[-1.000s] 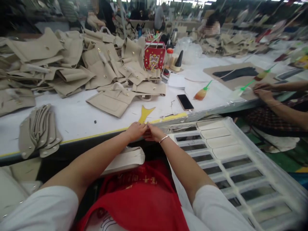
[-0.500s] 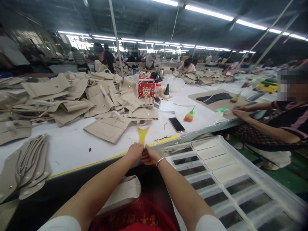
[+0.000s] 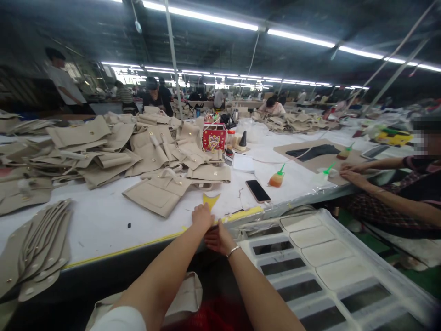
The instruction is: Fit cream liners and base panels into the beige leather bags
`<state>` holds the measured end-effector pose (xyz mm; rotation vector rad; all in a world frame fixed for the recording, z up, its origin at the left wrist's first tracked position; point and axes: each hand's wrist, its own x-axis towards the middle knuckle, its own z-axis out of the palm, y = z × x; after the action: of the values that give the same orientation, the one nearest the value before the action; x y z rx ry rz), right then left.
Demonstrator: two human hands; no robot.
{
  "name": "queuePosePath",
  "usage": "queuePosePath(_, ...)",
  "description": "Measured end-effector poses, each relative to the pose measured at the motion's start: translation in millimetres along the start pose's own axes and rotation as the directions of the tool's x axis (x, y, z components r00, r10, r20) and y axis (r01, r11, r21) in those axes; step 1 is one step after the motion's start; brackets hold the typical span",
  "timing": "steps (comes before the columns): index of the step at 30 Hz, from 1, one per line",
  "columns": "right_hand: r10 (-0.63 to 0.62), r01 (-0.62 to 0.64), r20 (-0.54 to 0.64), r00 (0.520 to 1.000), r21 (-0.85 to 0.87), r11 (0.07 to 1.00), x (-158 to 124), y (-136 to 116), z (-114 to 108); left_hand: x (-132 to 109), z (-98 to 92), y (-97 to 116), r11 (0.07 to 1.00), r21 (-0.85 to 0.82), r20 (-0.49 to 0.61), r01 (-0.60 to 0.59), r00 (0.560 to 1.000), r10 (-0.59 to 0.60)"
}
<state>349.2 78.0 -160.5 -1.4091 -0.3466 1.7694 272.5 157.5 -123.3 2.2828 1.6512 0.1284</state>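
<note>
My left hand [image 3: 202,217] reaches over the table's front edge and rests on the near end of a flat yellow fishtail-shaped piece [image 3: 210,201]; its fingers are curled down on it. My right hand [image 3: 217,239] is just below the table edge, touching my left hand, with a thin bracelet at the wrist; its fingers are closed together and what they hold is hidden. A beige bag panel with metal studs [image 3: 154,195] lies just beyond the yellow piece.
Heaps of beige bag parts [image 3: 103,147] cover the table's left and back. A black phone [image 3: 258,191], an orange glue bottle [image 3: 276,178] and a red box [image 3: 213,138] lie right of centre. A white slotted rack [image 3: 320,262] stands at my right. Another person's hands [image 3: 351,174] work at the right.
The camera tilted up, showing more of the hall. My left hand slid forward onto the yellow piece; my right hand stayed under the table edge.
</note>
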Motion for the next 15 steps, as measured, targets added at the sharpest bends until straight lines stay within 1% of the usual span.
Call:
queuePosePath(3, -0.008, 0.008, -0.003, 1.0, 0.002, 1.0, -11, 4, -4, 13, -15.2, 5, 0.989, -0.074, 0.041, 0.125, 0.992, -0.123)
queuePosePath(4, 0.006, -0.005, -0.032, 0.999, 0.029, 1.0, -13, 4, -7, 17, -21.2, 4, 0.983, -0.101, 0.063, 0.156, 0.987, -0.15)
queuePosePath(5, 0.017, -0.016, -0.046, 0.999, 0.03, 0.999, -13, 4, -9, 21, -27.0, 3, 0.975, -0.127, 0.092, 0.181, 0.981, -0.17)
queuePosePath(7, 0.003, -0.004, -0.061, 0.998, -0.021, 1.0, -9, 1, -15, 25, -36.7, 0, 0.963, -0.185, 0.142, 0.195, 0.975, -0.17)
queuePosePath(9, -0.037, 0.026, -0.103, 0.994, -0.108, 0.994, -3, -6, -18, 18, -42.7, 1, 0.956, -0.246, 0.172, 0.159, 0.978, -0.119)
queuePosePath(11, -0.081, 0.058, -0.158, 0.984, -0.146, 0.988, 1, -16, -17, 1, -44.6, 8, 0.95, -0.304, 0.177, 0.079, 0.984, -0.025)
queuePosePath(13, -0.169, 0.158, -0.205, 0.964, -0.068, 0.985, 0, -27, -11, -24, -43.9, 18, 0.938, -0.347, 0.172, -0.022, 0.981, 0.087)
queuePosePath(14, -0.221, 0.227, -0.239, 0.946, 0.0, 0.974, -4, -32, -6, -38, -43.7, 24, 0.93, -0.361, 0.166, -0.07, 0.976, 0.138)
queuePosePath(15, -0.283, 0.309, -0.281, 0.917, 0.053, 0.95, -10, -37, -1, -52, -44.2, 28, 0.922, -0.371, 0.161, -0.111, 0.97, 0.182)
